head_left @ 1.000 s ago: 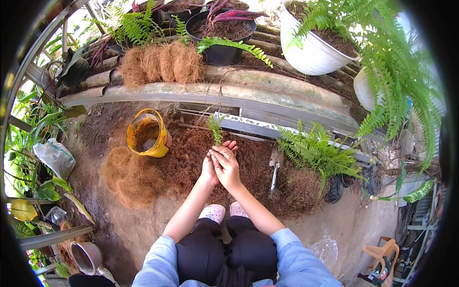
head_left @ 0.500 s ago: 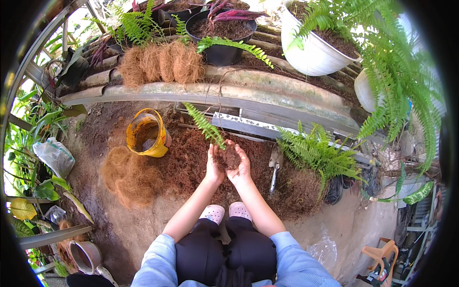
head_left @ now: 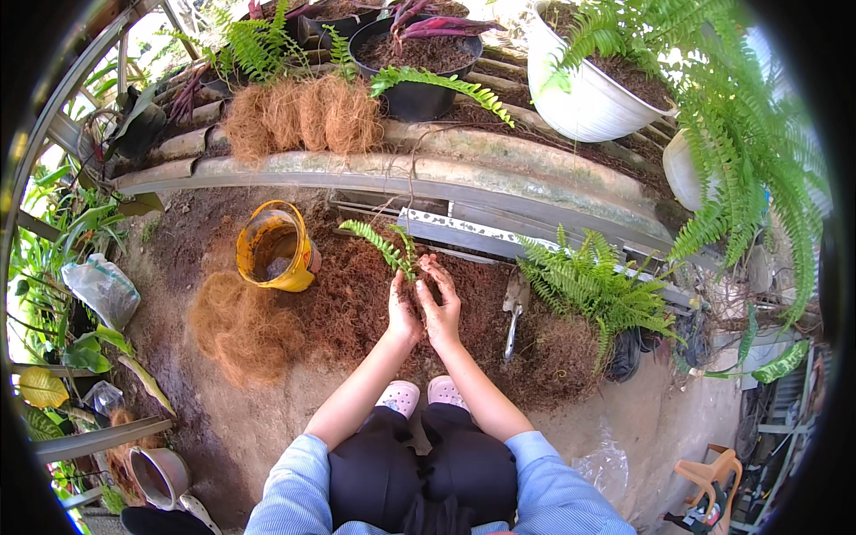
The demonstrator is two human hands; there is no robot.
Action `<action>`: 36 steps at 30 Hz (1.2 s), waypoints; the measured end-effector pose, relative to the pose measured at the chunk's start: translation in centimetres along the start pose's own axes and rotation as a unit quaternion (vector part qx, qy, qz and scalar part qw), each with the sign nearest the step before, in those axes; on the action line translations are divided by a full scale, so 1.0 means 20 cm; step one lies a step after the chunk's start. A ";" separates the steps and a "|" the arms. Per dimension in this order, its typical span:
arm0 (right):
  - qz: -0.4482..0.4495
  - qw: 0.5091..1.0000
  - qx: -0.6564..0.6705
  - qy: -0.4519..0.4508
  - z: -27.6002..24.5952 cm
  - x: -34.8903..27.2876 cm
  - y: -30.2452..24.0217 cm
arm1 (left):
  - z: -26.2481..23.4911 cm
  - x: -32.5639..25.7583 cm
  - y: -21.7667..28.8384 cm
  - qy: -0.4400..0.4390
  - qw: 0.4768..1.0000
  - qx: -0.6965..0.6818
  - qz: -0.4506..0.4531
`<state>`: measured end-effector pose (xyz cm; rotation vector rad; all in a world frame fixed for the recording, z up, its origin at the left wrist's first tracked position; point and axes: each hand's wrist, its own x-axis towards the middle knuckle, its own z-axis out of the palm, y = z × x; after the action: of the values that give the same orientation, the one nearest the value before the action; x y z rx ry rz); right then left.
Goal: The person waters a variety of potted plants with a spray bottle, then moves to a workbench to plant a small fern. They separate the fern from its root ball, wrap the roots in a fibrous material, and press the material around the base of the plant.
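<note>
Just above a bed of loose brown coir soil [head_left: 348,290], my two hands are cupped together around the soil-covered base of a small fern [head_left: 385,251]. My left hand [head_left: 404,312] closes on the near left side of it. From the right, my right hand [head_left: 439,303] presses in, its soil-smeared fingers pointing away from me. The fronds stick out beyond the fingertips and lean left. Most of the root clump is hidden between the palms.
Left of the soil stand a yellow bucket [head_left: 308,267] and a heap of coconut fibre [head_left: 241,330]. A hand trowel [head_left: 513,312] and a bushy fern [head_left: 588,281] lie to the right. Beyond, a ledge [head_left: 499,160] holds fibre bundles [head_left: 312,116], a black pot [head_left: 415,98] and a white pot [head_left: 580,94].
My hands have turned from an open cup to closing around the clump, with the right palm now facing left. The fern's fronds have tilted left and a second one shows.
</note>
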<state>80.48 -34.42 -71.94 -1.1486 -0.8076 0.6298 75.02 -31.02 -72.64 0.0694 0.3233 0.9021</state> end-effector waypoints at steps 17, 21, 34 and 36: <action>-0.082 0.968 -0.213 -0.107 -0.02 0.00 -0.04 | -0.01 0.00 -0.01 -0.002 0.995 0.098 0.008; -0.089 0.961 -0.233 -0.123 -0.03 0.00 0.03 | -0.07 0.00 -0.01 -0.122 0.973 0.180 0.082; -0.161 0.899 -0.349 -0.209 -0.03 -0.02 -0.04 | -0.15 0.01 0.05 -0.034 0.997 0.024 -0.068; -0.153 0.905 -0.341 -0.206 0.01 -0.02 -0.08 | -0.19 0.01 0.05 -0.016 0.998 0.005 -0.065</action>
<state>80.03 -35.15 -70.41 -1.4893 -1.6249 0.3246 73.17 -30.51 -76.17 0.0711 0.2995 0.7688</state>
